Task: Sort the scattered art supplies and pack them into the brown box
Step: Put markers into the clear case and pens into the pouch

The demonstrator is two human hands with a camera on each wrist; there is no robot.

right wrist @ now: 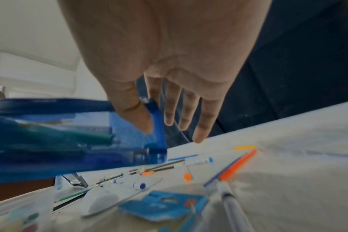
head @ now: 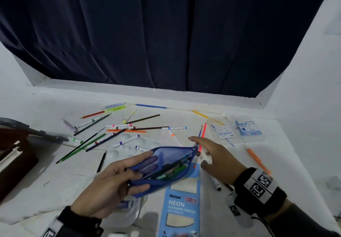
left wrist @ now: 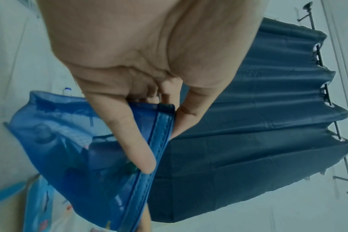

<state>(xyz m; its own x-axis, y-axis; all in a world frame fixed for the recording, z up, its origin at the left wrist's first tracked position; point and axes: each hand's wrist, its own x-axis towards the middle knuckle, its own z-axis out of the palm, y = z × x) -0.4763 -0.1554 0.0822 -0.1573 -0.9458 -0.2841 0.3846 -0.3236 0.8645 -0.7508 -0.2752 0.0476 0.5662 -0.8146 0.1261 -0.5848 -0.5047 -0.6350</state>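
My left hand [head: 129,172] grips a blue mesh zip pouch [head: 166,164] above the table, thumb on top and fingers showing through the mesh. Green and dark pens lie inside the pouch. In the left wrist view the left hand [left wrist: 141,141] pinches the pouch [left wrist: 60,141] by its zip edge. My right hand [head: 212,150] hovers open, fingers spread, just right of the pouch's zip end, over a red pencil [head: 203,135]. The right wrist view shows the right hand [right wrist: 169,119] empty beside the pouch [right wrist: 50,141]. Part of the brown box [head: 14,163] shows at the left edge.
Several loose pencils and markers [head: 118,128] lie scattered across the white table, over a white paint palette [head: 127,144]. A blue Neon pencil pack [head: 181,205] lies below the pouch. Clear packs [head: 247,128] and an orange pen [head: 258,160] lie right. A dark curtain [head: 166,33] hangs behind.
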